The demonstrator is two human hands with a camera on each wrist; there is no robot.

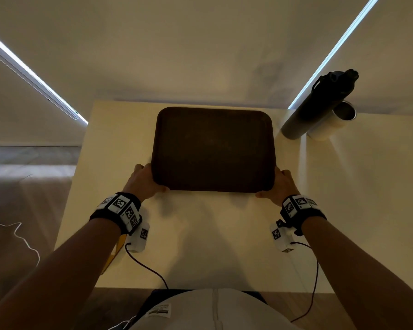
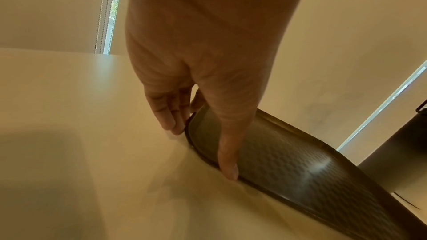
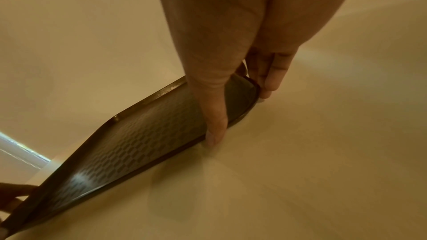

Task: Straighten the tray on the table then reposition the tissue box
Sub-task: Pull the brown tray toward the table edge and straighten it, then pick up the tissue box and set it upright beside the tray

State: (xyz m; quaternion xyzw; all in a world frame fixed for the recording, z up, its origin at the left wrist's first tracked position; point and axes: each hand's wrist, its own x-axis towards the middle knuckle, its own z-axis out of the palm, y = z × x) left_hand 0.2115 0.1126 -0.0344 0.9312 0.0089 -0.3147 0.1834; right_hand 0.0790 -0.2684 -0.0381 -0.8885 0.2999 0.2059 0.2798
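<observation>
Dark brown tray flat on the pale desk, in the middle of the far half, far rim close to the far edge and sides about parallel to the desk edges. Gripped at both near corners: left hand pinching the near left corner, thumb over the near rim and fingers curled against the outer side; right hand pinching the near right corner in the same way. Cannot tell from the wrist views whether the near rim is lifted a little or only pressed down. Main danger, as a judgement: knocking over the tall dark bottle, standing near the far right corner of the tray with a white cup touching or just beside it. Any swing of the tray clockwise, or a slide toward the right edge, could bring that corner against the bottle, tall and narrow and therefore probably easy to tip, and then perhaps the cup too. Second danger: pulling harder with one hand than with the other, turning the tray skew again. Third: thumbs slipping on the smooth rim, since held only at the corners. Also possible: catching the thin black cable hanging from the left wrist on the near edge. No tissue box recognised with certainty; only a yellow thing at the left edge, mostly hidden under the left wrist.
</observation>
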